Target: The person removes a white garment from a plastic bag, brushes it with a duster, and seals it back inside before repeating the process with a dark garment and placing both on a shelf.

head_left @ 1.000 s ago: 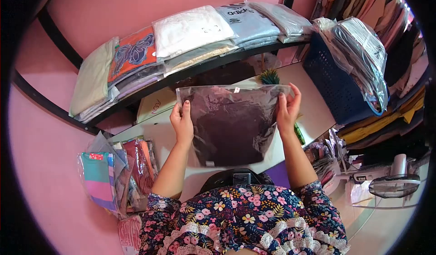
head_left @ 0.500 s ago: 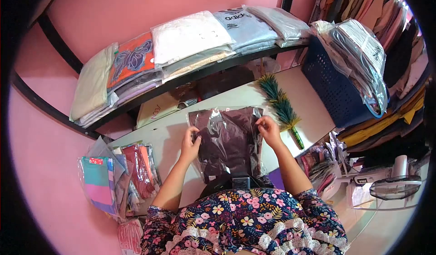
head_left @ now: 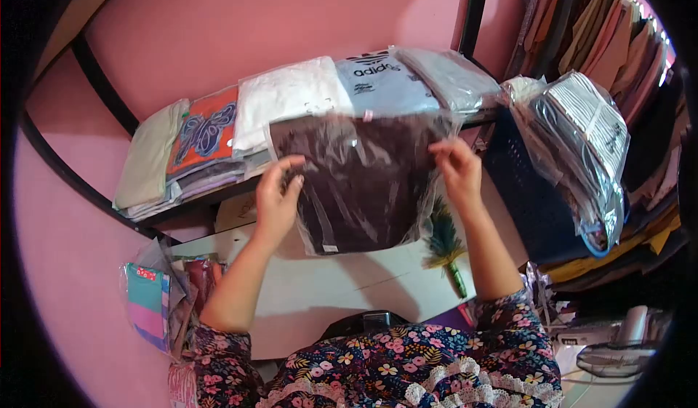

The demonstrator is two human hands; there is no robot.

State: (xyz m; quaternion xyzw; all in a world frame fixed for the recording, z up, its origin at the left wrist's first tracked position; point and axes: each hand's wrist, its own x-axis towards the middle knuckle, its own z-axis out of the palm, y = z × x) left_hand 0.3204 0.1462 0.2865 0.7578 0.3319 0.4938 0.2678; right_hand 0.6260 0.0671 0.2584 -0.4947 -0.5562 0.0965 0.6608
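A dark brown folded garment in a clear plastic bag (head_left: pixel 363 190) hangs in the air above the white table (head_left: pixel 291 292). My left hand (head_left: pixel 278 193) pinches the bag's left edge between thumb and fingers. On the opposite side my right hand (head_left: pixel 458 172) grips the right edge. The bag is tilted up, with its broad face toward me and a small pink label at the top. Its upper edge overlaps the shelf with stacked bagged clothes, among them a white garment (head_left: pixel 291 92) and a blue one marked adidas (head_left: pixel 389 84).
A blue basket (head_left: pixel 509 197) heaped with bagged clothes stands at right, before hanging garments (head_left: pixel 603 30). A green feather duster (head_left: pixel 445 241) lies on the table. More bagged clothes (head_left: pixel 147 302) sit at left. A fan (head_left: pixel 618 357) is at lower right.
Both hands have raised the bagged garment off the table, up and away from my body, tilting it toward upright. The camera view has also shifted.
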